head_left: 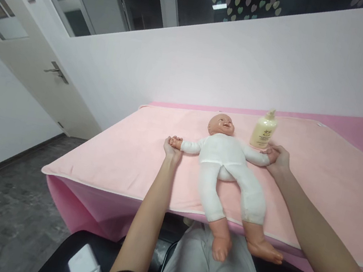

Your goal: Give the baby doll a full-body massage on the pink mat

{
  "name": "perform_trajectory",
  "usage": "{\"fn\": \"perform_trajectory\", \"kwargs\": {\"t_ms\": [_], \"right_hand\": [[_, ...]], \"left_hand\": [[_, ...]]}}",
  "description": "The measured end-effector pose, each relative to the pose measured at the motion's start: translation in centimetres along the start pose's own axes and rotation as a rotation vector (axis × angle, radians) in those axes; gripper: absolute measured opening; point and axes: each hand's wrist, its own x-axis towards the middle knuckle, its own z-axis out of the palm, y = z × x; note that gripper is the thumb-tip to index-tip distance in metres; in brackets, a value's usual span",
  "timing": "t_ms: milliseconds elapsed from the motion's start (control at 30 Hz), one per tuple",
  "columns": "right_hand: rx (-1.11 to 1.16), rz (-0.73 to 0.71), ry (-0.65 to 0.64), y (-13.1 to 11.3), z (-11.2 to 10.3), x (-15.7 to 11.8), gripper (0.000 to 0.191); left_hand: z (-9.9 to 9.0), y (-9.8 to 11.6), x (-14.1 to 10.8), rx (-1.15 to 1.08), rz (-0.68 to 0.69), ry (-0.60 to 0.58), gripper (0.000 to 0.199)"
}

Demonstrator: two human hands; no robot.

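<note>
A baby doll with a white cloth body lies on its back on a pink mat, arms stretched out sideways. Its bare plastic feet hang over the near edge of the table. My left hand is closed around the doll's hand on the left of the view. On the other side, my right hand grips the doll's other hand, its fingers curled round it. Just behind my right hand a pale yellow pump bottle stands upright on the mat.
A darker pink cloth hangs below the mat at the table's front. On a black chair at the lower left lies a white device. A white wall rises behind the table; a door is at the left.
</note>
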Motion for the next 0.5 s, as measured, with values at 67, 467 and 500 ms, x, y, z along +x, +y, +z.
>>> {"fn": "perform_trajectory", "kwargs": {"t_ms": [67,467,500], "right_hand": [[0.018,0.006,-0.008,-0.07,0.03,-0.16,0.015],[-0.078,0.0,0.01,-0.04,0.01,0.26,0.018],[-0.085,-0.009,0.008,0.0,0.01,0.32,0.018]], "left_hand": [[-0.04,-0.04,0.09,0.004,0.003,0.001,0.027],[-0.14,-0.08,0.25,0.021,-0.004,0.003,0.027],[-0.12,-0.08,0.21,0.018,-0.007,0.004,0.027]]}}
